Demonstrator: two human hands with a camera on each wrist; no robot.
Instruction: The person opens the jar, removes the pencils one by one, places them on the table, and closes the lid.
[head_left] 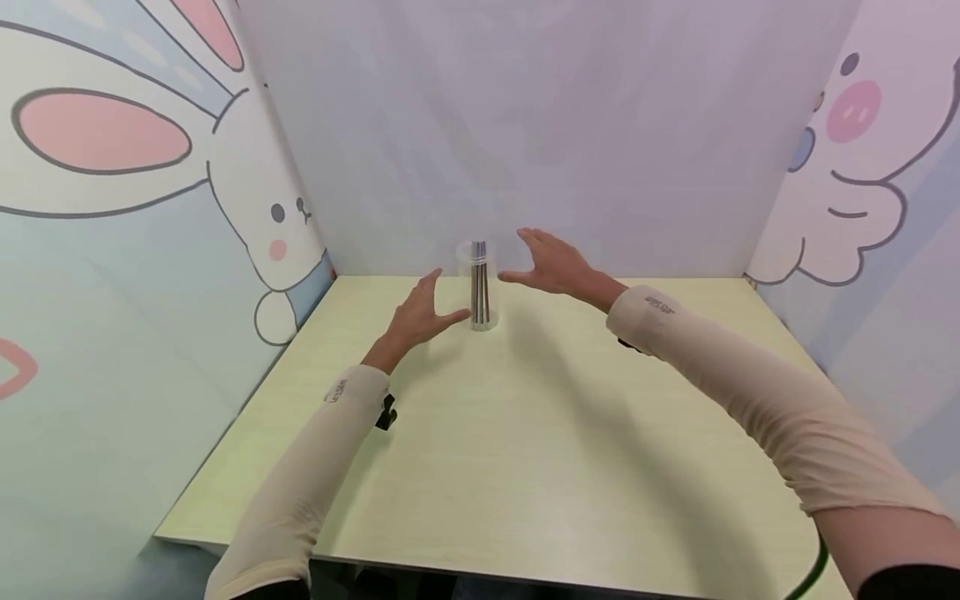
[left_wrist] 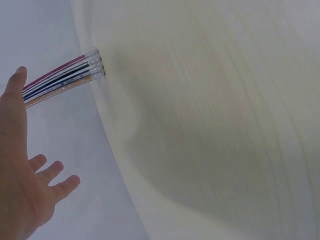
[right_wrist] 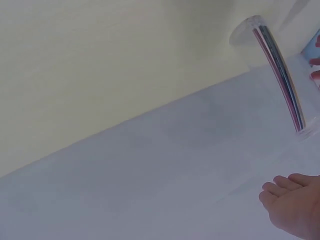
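Note:
A clear cylindrical container (head_left: 492, 319) stands upright at the far edge of the table, holding several slim pens (head_left: 480, 287). In the left wrist view the pens (left_wrist: 62, 77) show pink, dark, blue and orange lengths with clear ends. My left hand (head_left: 420, 315) is just left of the container, fingers spread and thumb tip close to its lower side. On the other side my right hand (head_left: 555, 265) hovers, thumb pointing at the container and fingers raised. Neither hand holds anything. The right wrist view shows the right hand (right_wrist: 295, 205) beyond the container's upper end.
The pale wood-grain table (head_left: 480, 450) runs back to a plain light wall (head_left: 540, 125). Side panels with cartoon animals (head_left: 255, 192) flank it. A green cable (head_left: 813, 571) hangs near the front right corner, by the right arm.

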